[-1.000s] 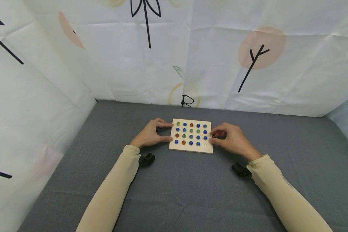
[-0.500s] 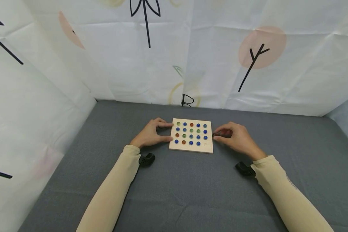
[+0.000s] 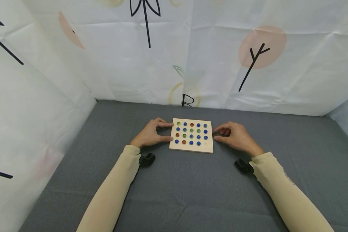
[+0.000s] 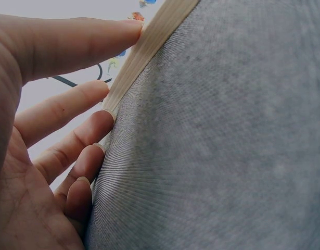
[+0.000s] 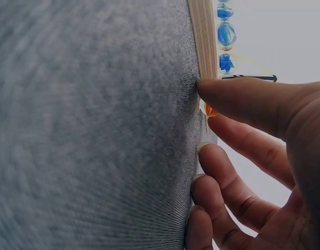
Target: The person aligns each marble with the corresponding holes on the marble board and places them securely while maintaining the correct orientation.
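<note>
A pale wooden board (image 3: pixel 191 150) lies flat on the table, with rows of blue, green and orange glass marbles seated in it. The hole (image 3: pixel 205 144) at its near right corner holds no marble. My left hand (image 3: pixel 150 132) touches the board's left edge, thumb and index finger spread apart along it. Just off the right edge, my right hand (image 3: pixel 236 137) pinches an orange-streaked marble (image 5: pixel 210 110) between thumb and index finger. In the right wrist view, the other fingers of that hand are bent loosely at the grey cloth.
Grey cloth (image 3: pixel 174 183) covers the table. A white patterned sheet (image 3: pixel 214 64) hangs behind it, and another stretch (image 3: pixel 32 112) runs along the left side. Black wrist devices sit at both cuffs.
My right hand has drawn back to the right, from over the board's right edge to just beside it, keeping the marble. The left hand and the board have hardly moved.
</note>
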`<state>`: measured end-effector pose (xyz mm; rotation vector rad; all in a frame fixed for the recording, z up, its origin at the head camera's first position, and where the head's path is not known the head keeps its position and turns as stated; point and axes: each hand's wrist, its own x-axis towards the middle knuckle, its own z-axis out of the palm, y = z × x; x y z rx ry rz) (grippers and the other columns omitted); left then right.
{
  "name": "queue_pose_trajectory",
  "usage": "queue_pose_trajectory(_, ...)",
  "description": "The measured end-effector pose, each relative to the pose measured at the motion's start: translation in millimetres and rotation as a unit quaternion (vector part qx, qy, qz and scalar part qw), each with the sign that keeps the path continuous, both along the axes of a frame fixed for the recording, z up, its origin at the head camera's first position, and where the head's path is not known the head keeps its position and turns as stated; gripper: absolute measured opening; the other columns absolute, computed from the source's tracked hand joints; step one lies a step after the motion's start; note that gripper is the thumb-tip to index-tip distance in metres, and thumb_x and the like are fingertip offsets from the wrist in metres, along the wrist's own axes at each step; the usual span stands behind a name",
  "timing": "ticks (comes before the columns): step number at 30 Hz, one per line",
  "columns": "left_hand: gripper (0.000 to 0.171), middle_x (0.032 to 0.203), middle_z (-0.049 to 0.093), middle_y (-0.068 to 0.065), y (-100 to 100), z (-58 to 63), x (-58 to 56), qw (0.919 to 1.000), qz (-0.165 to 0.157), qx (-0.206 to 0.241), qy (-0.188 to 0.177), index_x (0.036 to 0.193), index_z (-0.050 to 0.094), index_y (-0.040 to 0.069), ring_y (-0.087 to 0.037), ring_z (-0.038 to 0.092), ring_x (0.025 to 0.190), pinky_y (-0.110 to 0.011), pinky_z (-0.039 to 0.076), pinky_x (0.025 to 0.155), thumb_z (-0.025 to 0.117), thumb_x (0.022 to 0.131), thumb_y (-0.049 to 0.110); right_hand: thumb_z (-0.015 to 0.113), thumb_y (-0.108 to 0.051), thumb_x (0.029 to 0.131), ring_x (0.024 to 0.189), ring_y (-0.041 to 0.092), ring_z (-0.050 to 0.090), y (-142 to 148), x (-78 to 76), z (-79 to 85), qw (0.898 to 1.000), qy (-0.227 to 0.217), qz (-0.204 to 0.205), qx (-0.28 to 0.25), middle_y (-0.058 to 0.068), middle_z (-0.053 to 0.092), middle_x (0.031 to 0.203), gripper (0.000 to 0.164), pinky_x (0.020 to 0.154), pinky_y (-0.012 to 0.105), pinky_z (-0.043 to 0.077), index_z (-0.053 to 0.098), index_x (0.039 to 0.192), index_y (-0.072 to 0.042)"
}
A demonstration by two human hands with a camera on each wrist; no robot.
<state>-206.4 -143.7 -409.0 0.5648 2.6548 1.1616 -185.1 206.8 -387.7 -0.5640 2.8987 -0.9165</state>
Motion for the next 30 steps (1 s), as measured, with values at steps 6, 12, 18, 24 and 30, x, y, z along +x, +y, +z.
queue_pose_trajectory(6, 0.06, 0.137, 0.052, -0.014, 0.0, 0.6, 0.4, 1.0, 0.001, -0.003, 0.001, 0.14, 0.065, 0.015, -0.036, 0.043, 0.133, -0.058, 0.033, 0.11, 0.084, 0.085, 0.029, 0.079, -0.017, 0.091, 0.083, 0.024, 0.056, -1.7, -0.3, -0.5, 1.0, -0.003, 0.002, 0.005, 0.009, 0.064, 0.092, 0.02, 0.071, 0.039, 0.044, 0.078, 0.107, -0.005)
queue_pose_trajectory(12, 0.06, 0.137, 0.052, -0.013, 0.2, 0.7, 0.3, 1.0, 0.002, -0.004, 0.001, 0.14, 0.065, 0.015, -0.036, 0.042, 0.134, -0.058, 0.033, 0.111, 0.084, 0.085, 0.029, 0.079, -0.017, 0.091, 0.082, 0.022, 0.057, -0.8, 0.3, 0.5, 1.0, -0.004, 0.003, 0.009, 0.007, 0.065, 0.091, 0.018, 0.071, 0.038, 0.044, 0.078, 0.105, -0.006)
queue_pose_trajectory(18, 0.06, 0.137, 0.052, -0.013, 0.6, 0.2, 0.1, 1.0, 0.003, -0.005, 0.001, 0.14, 0.065, 0.016, -0.035, 0.042, 0.133, -0.058, 0.033, 0.111, 0.084, 0.085, 0.03, 0.079, -0.019, 0.091, 0.082, 0.022, 0.058, -0.2, 4.8, 4.1, 1.0, 0.004, 0.001, 0.002, 0.007, 0.066, 0.093, 0.019, 0.071, 0.039, 0.045, 0.078, 0.105, -0.006)
queue_pose_trajectory(24, 0.06, 0.137, 0.052, -0.013, 1.5, 1.2, -0.6, 1.0, 0.003, -0.006, -0.001, 0.139, 0.065, 0.015, -0.035, 0.042, 0.133, -0.058, 0.033, 0.111, 0.084, 0.085, 0.03, 0.079, -0.02, 0.091, 0.082, 0.02, 0.059, -1.0, 14.0, 10.4, 1.0, 0.003, -0.004, -0.015, 0.006, 0.066, 0.095, 0.02, 0.071, 0.038, 0.046, 0.078, 0.106, -0.007)
queue_pose_trajectory(30, 0.06, 0.137, 0.053, -0.013, 1.0, 3.1, -0.4, 1.0, 0.001, -0.004, 0.0, 0.139, 0.065, 0.015, -0.035, 0.042, 0.133, -0.058, 0.033, 0.111, 0.084, 0.084, 0.03, 0.079, -0.019, 0.09, 0.082, 0.02, 0.059, -2.4, 19.4, 11.1, 1.0, 0.003, -0.01, -0.024, 0.005, 0.065, 0.094, 0.018, 0.071, 0.038, 0.046, 0.078, 0.104, -0.009)
